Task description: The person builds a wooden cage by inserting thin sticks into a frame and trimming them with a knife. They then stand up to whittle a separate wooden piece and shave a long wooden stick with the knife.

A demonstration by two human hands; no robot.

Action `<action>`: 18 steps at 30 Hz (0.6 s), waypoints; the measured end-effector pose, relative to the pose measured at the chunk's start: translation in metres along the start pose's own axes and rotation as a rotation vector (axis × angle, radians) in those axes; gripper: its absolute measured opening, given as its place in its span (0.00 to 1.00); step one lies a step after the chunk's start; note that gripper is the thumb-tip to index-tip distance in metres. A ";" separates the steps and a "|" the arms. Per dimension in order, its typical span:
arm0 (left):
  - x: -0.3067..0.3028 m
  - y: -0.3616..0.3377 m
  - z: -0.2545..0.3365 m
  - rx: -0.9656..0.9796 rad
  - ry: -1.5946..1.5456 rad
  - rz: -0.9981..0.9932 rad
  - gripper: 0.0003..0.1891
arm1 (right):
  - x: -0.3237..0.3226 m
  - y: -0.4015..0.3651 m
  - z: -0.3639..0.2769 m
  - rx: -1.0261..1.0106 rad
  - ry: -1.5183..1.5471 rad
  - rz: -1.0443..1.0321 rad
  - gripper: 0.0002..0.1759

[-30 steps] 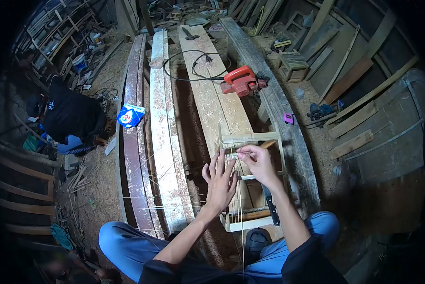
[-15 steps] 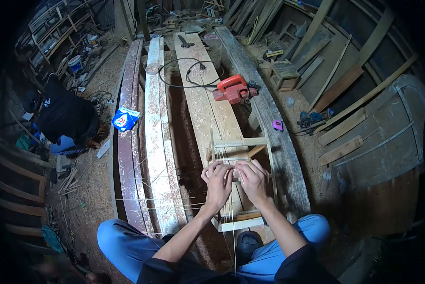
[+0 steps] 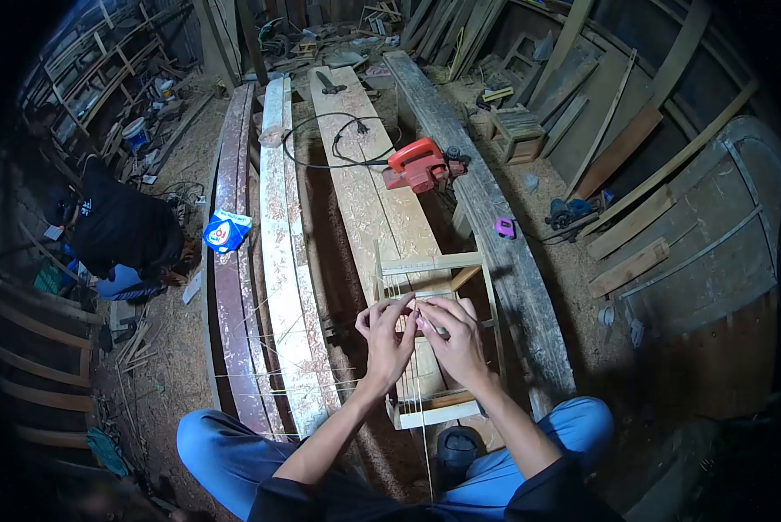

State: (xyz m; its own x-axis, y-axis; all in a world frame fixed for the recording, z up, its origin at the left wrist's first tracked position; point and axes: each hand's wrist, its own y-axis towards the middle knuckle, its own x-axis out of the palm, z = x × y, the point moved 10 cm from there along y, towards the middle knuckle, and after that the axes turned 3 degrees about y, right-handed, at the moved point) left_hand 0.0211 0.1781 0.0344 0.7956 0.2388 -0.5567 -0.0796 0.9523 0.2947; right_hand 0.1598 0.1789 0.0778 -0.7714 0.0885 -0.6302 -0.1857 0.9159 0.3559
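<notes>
My left hand (image 3: 387, 341) and my right hand (image 3: 454, 341) meet fingertip to fingertip above a small wooden frame (image 3: 443, 416), both pinched closed. Pale thin strands (image 3: 426, 454), like cane or cord, run from the fingers down toward my lap. More such strands stretch lengthwise over the frame. The exact piece between the fingertips is too small and covered to make out clearly, though the strands lead into it. The frame has pale rails and lies between the planks in front of me.
A red power tool (image 3: 421, 165) with a black cable sits beyond the frame. On the right plank lies a pink tape measure (image 3: 505, 228); on the left plank, a blue and white packet (image 3: 227, 231). Loose strands cross the white plank (image 3: 288, 278). A person (image 3: 125, 222) crouches at left.
The view has shifted slightly, so the scene sits a little further left. My fingers have rearranged around the strands, the right fingertips now closer against the left ones.
</notes>
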 end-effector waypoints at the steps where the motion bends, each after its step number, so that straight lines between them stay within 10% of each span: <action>1: -0.002 0.003 0.000 -0.001 -0.002 -0.002 0.15 | -0.004 0.002 0.001 0.003 -0.001 -0.001 0.18; 9: -0.002 0.010 -0.012 0.029 -0.018 -0.035 0.14 | -0.035 -0.010 0.010 0.185 -0.357 -0.106 0.39; 12: 0.001 0.009 -0.018 -0.075 -0.134 -0.113 0.15 | -0.023 -0.046 0.053 0.614 -0.316 -0.448 0.49; 18: 0.011 0.004 -0.045 -0.349 -0.344 -0.158 0.17 | -0.011 -0.072 0.060 0.622 -0.234 -0.506 0.48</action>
State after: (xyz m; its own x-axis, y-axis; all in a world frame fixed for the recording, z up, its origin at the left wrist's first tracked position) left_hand 0.0027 0.1931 -0.0052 0.9611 0.0661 -0.2682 -0.0912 0.9924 -0.0824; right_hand 0.2182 0.1361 0.0176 -0.5258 -0.3751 -0.7634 -0.0528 0.9102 -0.4108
